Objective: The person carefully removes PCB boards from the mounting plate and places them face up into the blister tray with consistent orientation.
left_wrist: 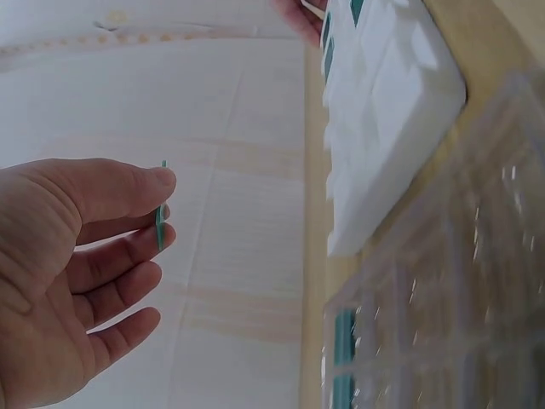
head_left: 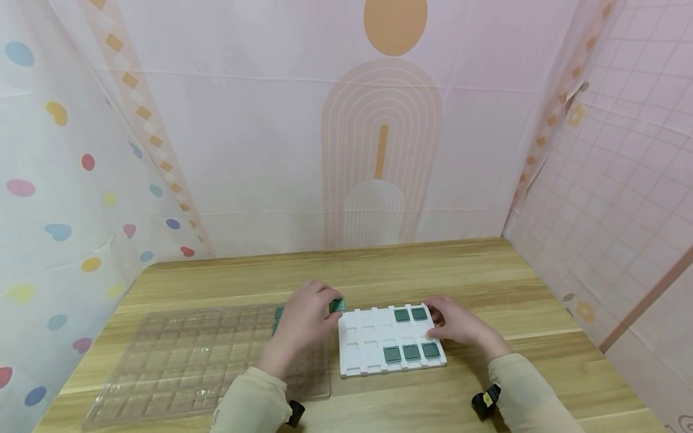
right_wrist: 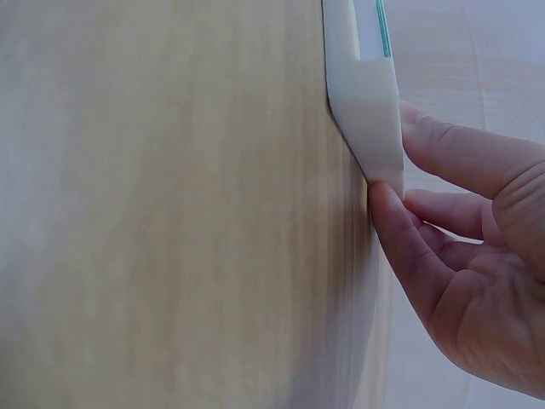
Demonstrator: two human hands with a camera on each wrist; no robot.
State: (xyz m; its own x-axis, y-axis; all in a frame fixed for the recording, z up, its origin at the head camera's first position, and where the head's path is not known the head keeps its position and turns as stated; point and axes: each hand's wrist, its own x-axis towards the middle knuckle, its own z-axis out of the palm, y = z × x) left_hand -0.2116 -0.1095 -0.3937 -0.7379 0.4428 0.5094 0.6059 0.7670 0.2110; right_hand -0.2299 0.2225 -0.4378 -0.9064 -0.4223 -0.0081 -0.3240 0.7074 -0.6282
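Between thumb and fingertips my left hand [head_left: 304,314] pinches a small green circuit board [head_left: 337,305], raised near the left far corner of a white foam tray [head_left: 352,353]. The left wrist view shows that board [left_wrist: 160,223] edge-on. Several similar boards [head_left: 411,352] lie in the tray's right-hand pockets, in both rows; the left pockets are bare. At the tray's right end my right hand [head_left: 457,322] grips the edge, thumb on top. In the right wrist view a fingertip meets the lower edge of the foam tray [right_wrist: 366,111].
A large clear plastic compartment tray [head_left: 178,355] lies left of the foam tray. A few green boards [head_left: 278,313] show in its far right compartments, partly hidden by my left hand. The wooden table [head_left: 379,403] ends at a fabric backdrop [head_left: 260,150].
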